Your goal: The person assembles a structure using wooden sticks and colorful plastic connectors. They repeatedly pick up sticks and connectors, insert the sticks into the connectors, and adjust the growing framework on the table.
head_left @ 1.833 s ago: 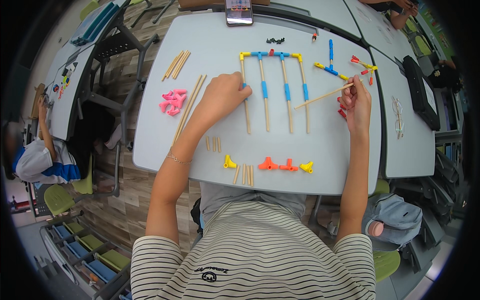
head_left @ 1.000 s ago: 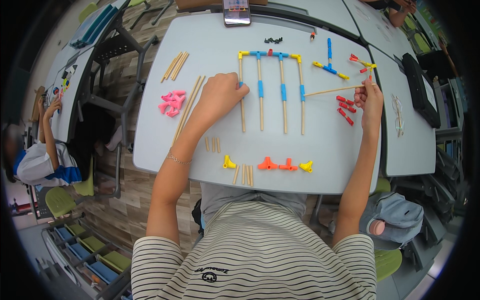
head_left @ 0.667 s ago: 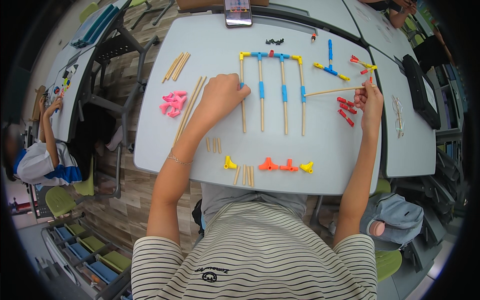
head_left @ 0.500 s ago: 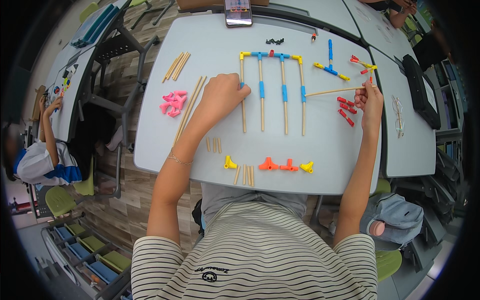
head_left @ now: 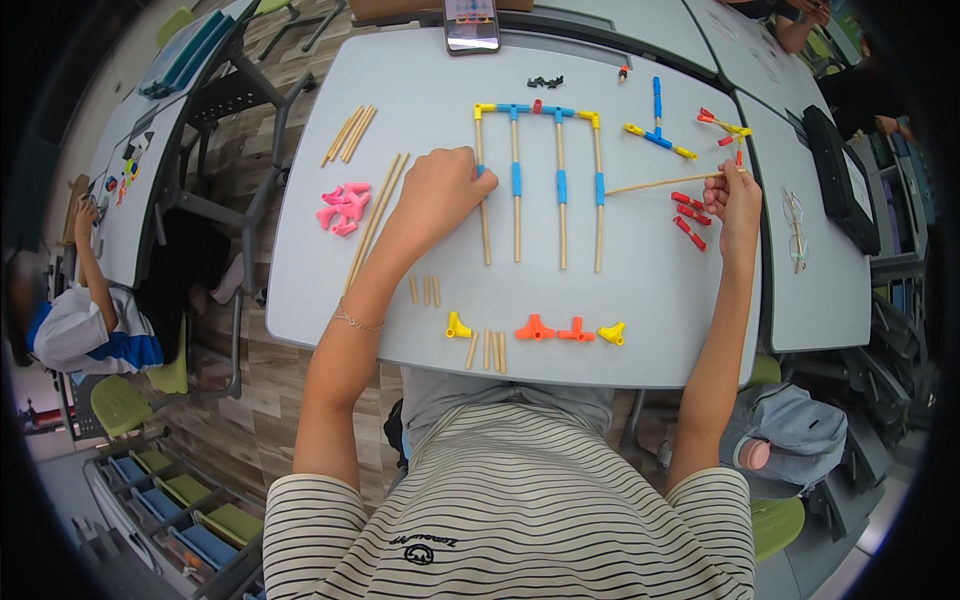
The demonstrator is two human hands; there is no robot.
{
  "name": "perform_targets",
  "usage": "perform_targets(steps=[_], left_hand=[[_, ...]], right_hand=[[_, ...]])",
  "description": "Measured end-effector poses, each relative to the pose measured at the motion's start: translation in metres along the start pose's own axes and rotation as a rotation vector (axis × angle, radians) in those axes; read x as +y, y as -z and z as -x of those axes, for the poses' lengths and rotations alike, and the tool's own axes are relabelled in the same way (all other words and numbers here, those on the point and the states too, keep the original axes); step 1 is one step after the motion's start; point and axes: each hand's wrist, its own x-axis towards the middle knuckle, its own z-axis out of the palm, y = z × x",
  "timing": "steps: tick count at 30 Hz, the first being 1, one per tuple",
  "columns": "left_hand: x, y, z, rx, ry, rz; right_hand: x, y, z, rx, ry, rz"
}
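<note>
Holding a wooden stick [head_left: 660, 183] in my right hand [head_left: 738, 205], I have its fingers clamped near one end, while the other end points at the blue joint [head_left: 600, 188] on the rightmost leg of the frame [head_left: 561, 186]; I cannot tell whether it has gone in. The frame lies flat on the bench [head_left: 640, 290], its four legs toward me. On its leftmost leg, the fingers of my left hand [head_left: 440, 195] are together, clamped around the middle and partly hiding it. Left of the frame lie two long rods [head_left: 378, 222], a heap of pink connectors [head_left: 343, 208] and a group of shorter rods [head_left: 359, 134]. Beyond the frame sit small black pieces [head_left: 545, 82] and a phone [head_left: 471, 28]. Right of the frame are red connectors [head_left: 692, 213] and a blue-and-yellow assembly [head_left: 659, 138]. On the frame's near side, two orange connectors [head_left: 535, 328] lie between two yellow connectors [head_left: 458, 325].
</note>
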Motion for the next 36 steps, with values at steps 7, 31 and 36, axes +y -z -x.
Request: perform_targets(steps=[7,31,36], left_hand=[[-0.005,-0.009,-0.001,0.071,-0.05,0.004],[-0.007,-0.009,-0.004,0.06,-0.026,-0.019],[-0.002,-0.007,-0.004,0.022,0.009,-0.02]], right_hand=[[-0.006,0.005,0.004,0.017,0.053,-0.047],[-0.018,-0.034,-0.026,-0.136,0.259,0.934],[-0.008,-0.047,-0.032,-0.117,0.366,1.056]])
